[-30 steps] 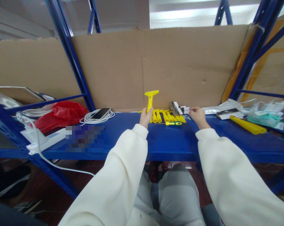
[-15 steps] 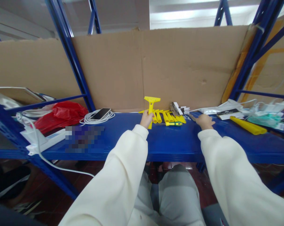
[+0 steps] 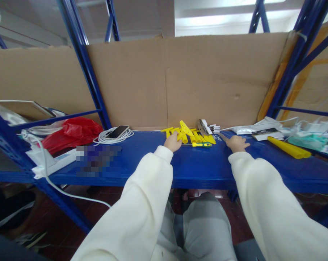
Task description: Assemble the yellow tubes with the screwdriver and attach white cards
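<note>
My left hand [image 3: 173,141] is closed around the handle of a yellow scraper [image 3: 186,129], whose wide head tilts up to the right. Behind and beside it lie several yellow scraper handles [image 3: 192,137] in a row. A yellow-green screwdriver [image 3: 201,144] rests in front of them. My right hand [image 3: 237,144] is low over the blue surface, thumb and finger closed on a thin grey strip [image 3: 223,137], the other fingers spread. Small light bits [image 3: 216,137] lie by the strip. A dark-and-white pack [image 3: 204,127] and white-ended pieces [image 3: 215,128] stand just behind.
A blue shelf [image 3: 202,170] carries everything, with cardboard [image 3: 202,79] behind. On the left are a phone [image 3: 118,131] on a coiled white cable [image 3: 99,140], a red bag [image 3: 71,134] and a power strip [image 3: 61,161]. On the right lie a yellow piece [image 3: 289,148] and white packets [image 3: 256,125].
My left hand has tipped the scraper from upright to lean rightward and lower, over the row of handles. The right hand stays almost in place. The view has shifted slightly.
</note>
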